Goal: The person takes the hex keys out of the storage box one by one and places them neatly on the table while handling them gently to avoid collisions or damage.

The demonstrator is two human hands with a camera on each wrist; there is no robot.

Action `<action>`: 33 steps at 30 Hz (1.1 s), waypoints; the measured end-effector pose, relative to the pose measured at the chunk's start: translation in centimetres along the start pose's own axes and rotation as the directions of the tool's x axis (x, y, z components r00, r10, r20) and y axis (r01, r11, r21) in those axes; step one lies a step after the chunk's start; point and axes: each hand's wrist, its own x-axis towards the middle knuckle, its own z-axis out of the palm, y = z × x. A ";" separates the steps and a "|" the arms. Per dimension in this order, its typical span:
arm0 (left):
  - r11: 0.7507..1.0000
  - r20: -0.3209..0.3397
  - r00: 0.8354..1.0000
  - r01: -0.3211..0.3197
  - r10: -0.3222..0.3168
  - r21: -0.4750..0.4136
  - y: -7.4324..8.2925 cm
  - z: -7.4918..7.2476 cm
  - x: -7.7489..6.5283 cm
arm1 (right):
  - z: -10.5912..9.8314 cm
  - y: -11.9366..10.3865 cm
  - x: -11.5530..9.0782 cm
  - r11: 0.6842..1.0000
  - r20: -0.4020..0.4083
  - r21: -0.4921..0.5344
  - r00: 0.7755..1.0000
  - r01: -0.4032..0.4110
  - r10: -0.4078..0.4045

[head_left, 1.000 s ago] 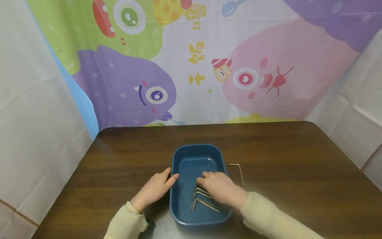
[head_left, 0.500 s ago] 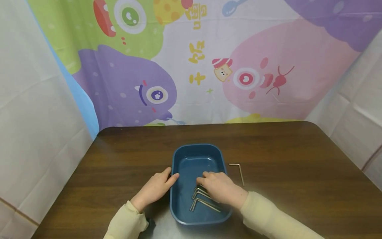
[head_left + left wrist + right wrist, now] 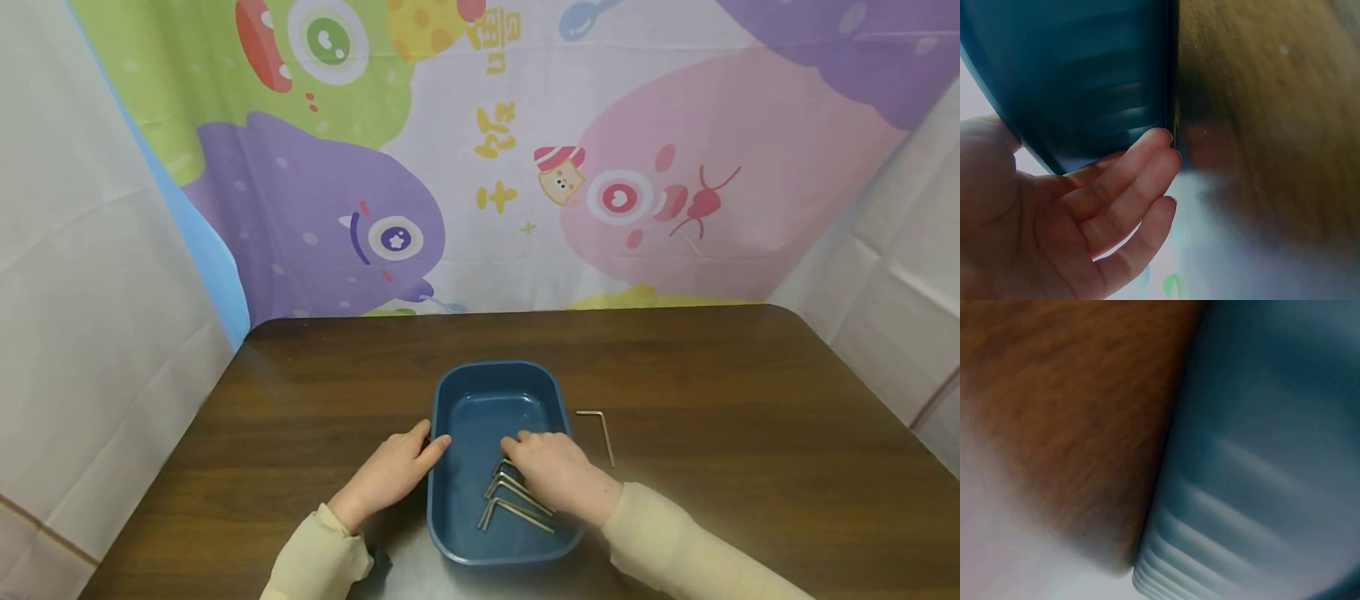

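A blue rectangular tray [image 3: 465,546] sits on the brown table. My left hand [image 3: 390,473] holds its left side, thumb over the rim and fingers along the outer wall. In the left wrist view the fingers [image 3: 1147,181] touch that wall low, near the table. Several L-shaped hex keys [image 3: 525,515] lie in the tray's near half, roughly parallel. Over their upper end is my right hand [image 3: 555,468], inside the right rim, fingers bent downward. The hand itself hides its fingertips, so any grip on a key is unclear. The right wrist view shows only the tray's outer wall [image 3: 1222,487] and table.
One more hex key [image 3: 605,437] lies on the table [image 3: 712,417], just right of the tray. A cartoon-printed cloth [image 3: 480,250] hangs behind the table's far edge. Pale cloth walls stand on both sides.
My right hand's fingertips have shifted slightly to the right, and more of the uppermost hex key shows. The left hand and the tray have stayed where they were.
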 end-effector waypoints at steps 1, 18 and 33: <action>1.000 0.001 1.000 -0.001 0.001 0.000 0.0 0.0 0.0 | 0.0 0.0 0.0 1.000 -0.002 0.002 1.000 -0.003 0.003; 1.000 0.003 1.000 -0.012 0.012 0.009 -0.2 0.0 0.0 | 0.2 0.1 0.0 0.998 -0.031 0.037 0.999 -0.041 0.042; 1.000 0.001 1.000 -0.010 0.010 0.008 -0.2 0.1 0.0 | 0.2 0.2 0.1 0.993 -0.110 0.111 0.992 -0.044 0.056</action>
